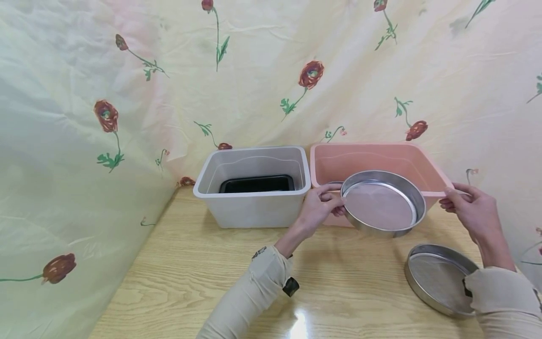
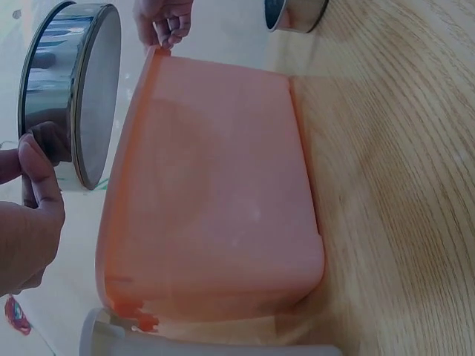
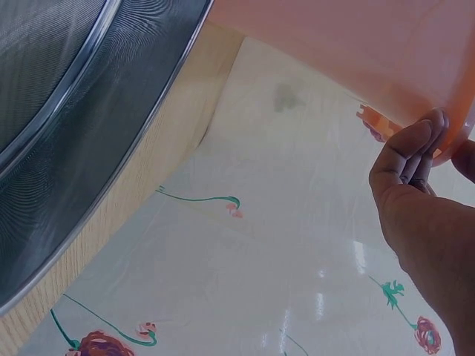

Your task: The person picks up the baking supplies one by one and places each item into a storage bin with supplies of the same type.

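Note:
A round metal sieve (image 1: 378,205) with fine mesh is pinched at its left rim by my left hand (image 1: 317,207). It is held up in front of the pink bin (image 1: 368,149), overlapping that bin's front edge in the head view. My right hand (image 1: 476,212) grips the bin's front right rim corner between thumb and fingers, which the right wrist view shows at the pink bin's edge (image 3: 415,89). Below, a second metal sieve (image 1: 440,278) lies on the table, partly hidden by the right sleeve.
A light grey bin (image 1: 254,209) stands left of the pink one, with a black tray (image 1: 258,183) inside. Both bins sit on a wood-grain table (image 1: 190,273). Behind them hangs a floral cloth (image 1: 254,84), which also lines the left and right sides.

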### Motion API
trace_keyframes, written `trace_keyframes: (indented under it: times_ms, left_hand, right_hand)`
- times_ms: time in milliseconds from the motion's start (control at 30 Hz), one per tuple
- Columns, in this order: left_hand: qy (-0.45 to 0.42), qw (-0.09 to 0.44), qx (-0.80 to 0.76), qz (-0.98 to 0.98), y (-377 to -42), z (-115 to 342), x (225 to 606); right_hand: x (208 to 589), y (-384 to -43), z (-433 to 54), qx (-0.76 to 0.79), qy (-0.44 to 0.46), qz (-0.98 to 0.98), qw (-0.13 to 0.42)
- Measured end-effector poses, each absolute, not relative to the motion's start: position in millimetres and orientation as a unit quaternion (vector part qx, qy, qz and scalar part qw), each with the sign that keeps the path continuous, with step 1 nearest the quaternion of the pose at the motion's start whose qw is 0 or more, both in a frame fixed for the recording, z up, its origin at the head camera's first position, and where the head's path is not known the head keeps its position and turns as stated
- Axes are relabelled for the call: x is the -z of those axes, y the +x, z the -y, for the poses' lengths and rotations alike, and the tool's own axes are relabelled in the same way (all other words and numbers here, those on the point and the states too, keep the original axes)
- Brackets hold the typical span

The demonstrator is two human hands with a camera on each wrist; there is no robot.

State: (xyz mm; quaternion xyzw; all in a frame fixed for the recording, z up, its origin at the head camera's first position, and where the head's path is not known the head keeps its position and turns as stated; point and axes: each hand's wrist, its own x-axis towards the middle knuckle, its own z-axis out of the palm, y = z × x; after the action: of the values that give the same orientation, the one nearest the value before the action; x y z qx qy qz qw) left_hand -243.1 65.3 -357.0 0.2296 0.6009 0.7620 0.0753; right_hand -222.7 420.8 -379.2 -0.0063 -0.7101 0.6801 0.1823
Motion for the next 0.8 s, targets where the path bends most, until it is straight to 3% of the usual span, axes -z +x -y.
trace_keyframes:
  times_ms: [800]
  left_hand:
    - [0.200,0.054,-0.767,-0.608,-253.5,-74.3,354.0]
  right_hand:
    - [380.4,-222.2,-421.2,-0.670,-0.016,0.719,0.183]
